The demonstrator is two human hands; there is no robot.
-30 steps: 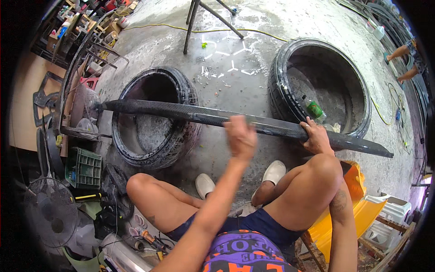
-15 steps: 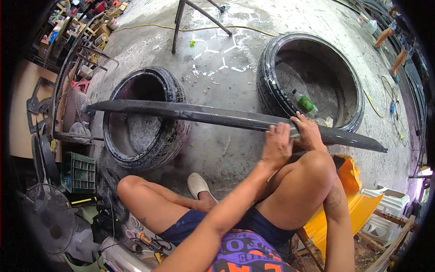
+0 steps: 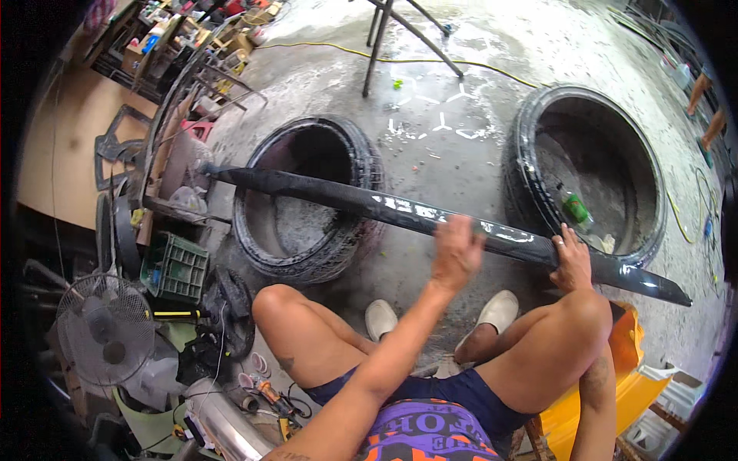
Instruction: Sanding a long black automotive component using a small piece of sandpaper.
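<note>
Both hands (image 3: 457, 247) (image 3: 572, 263) on black strip (image 3: 323, 192)

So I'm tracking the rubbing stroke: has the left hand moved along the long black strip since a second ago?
Yes. The left hand has slid right along the long black strip, ending closer to the right hand, which stays gripping it.

Bare arms, bare legs; dark navy shorts (image 3: 453, 396), a purple printed shirt (image 3: 427, 438), and pale slip-on shoes (image 3: 498, 310).
</note>
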